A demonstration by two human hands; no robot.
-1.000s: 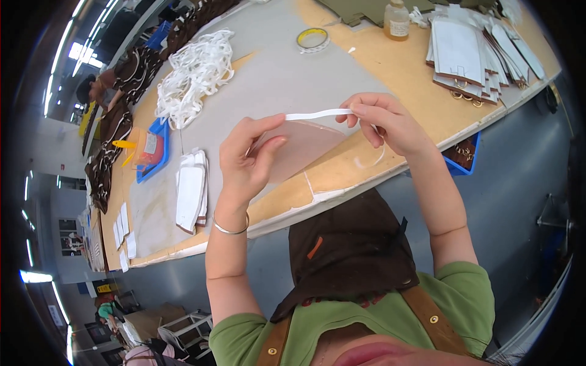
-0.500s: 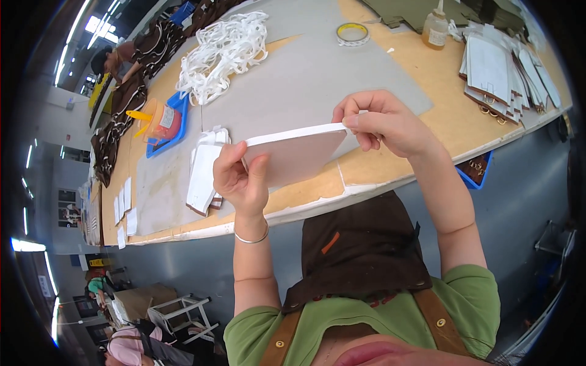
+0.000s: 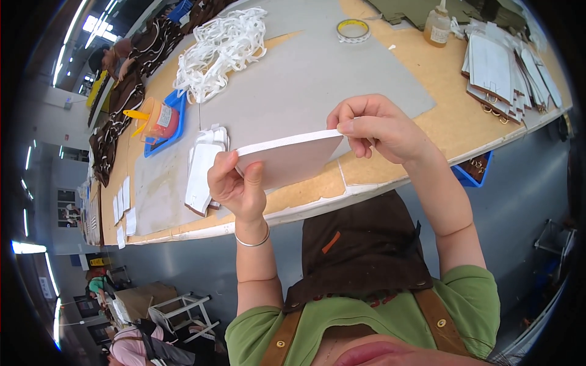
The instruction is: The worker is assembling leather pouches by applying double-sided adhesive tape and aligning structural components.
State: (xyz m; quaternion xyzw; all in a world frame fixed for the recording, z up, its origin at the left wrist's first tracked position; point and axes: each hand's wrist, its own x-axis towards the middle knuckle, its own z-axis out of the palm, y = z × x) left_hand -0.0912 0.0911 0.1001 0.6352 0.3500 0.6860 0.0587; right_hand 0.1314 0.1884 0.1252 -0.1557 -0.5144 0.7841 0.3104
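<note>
A flat rectangular panel [image 3: 292,163], pale greyish on its face with a white strip along its upper edge, is held up above the table's near edge. My left hand [image 3: 237,190] grips its left end, thumb against the face and fingers behind. At the upper right corner, my right hand [image 3: 379,129] pinches the end of the white edge between thumb and forefinger, its other fingers curled. Left of the panel, a stack of white pieces with brown edges [image 3: 206,171] lies on the table.
The table [image 3: 390,152] carries a heap of white tape [image 3: 223,52], a tape roll [image 3: 353,30], a bottle of amber liquid [image 3: 437,27] and white pieces with metal rings [image 3: 490,70]. A blue tray [image 3: 177,125] holds a container [image 3: 163,117] with a yellow-handled tool.
Both hands and the panel have shifted slightly left, with the right hand a little higher on the table view. The grip of each hand looks the same.
</note>
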